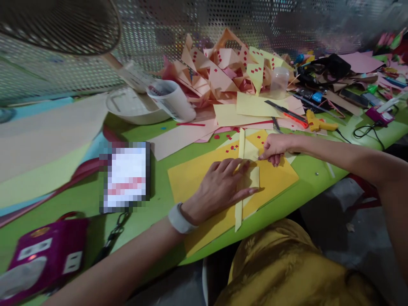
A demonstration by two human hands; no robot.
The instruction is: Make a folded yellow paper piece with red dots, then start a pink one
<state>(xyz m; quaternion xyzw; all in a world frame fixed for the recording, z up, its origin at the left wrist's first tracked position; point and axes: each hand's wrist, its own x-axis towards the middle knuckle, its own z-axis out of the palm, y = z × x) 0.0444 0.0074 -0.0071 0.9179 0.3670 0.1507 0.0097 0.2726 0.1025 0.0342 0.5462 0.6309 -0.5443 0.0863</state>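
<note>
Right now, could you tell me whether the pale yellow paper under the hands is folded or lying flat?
Folded: the pale yellow paper shows doubled layers and a narrow strip, pressed by the left hand and right hand.

Paper-craft workshop: cluttered green worktable [159, 199] with heap of folded peach and yellow paper shapes [223, 68] at twelve o'clock, yellow glue gun [318, 122] and orange-handled utility knife [288, 114] at two o'clock, perforated metal wall panel [191, 25] behind.

Yellows on a green table

The folded paper strip [239, 187] is pale yellow on a deeper yellow sheet [277, 180]; the table [159, 199] is lime green, the power strip [44, 255] magenta, scattered confetti [231, 148] red.
</note>
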